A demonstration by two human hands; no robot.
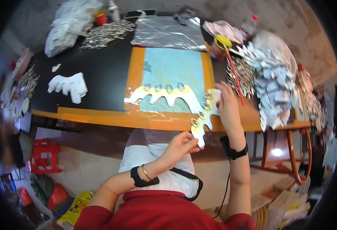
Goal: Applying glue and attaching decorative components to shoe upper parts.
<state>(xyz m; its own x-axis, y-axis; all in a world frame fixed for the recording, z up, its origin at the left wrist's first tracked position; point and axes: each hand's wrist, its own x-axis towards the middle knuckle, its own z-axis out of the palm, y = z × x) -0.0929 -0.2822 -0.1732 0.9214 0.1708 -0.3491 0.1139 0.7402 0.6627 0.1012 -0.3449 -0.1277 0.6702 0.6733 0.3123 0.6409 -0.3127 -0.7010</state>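
Note:
A white scalloped piece point(206, 121) with yellowish smears and several metal rings along one edge is held at a slant over the table's front edge. My left hand point(180, 145) pinches its lower tip between thumb and fingers. At its upper end, my right hand point(228, 107) is closed on the edge, fingers partly hidden. A second white scalloped piece point(171, 100), with metal rings along its yellow-smeared upper edge, lies on the light-blue mat point(172, 65) to the left of the held one.
Stacked white cut pieces point(69, 85) lie left on the black table. A larger heap of pieces point(277, 86) and loose metal parts point(240, 74) occupy the right. A red stick point(234, 73) leans from a yellow-topped container point(219, 46). Silvery sheet point(170, 32) lies behind the mat.

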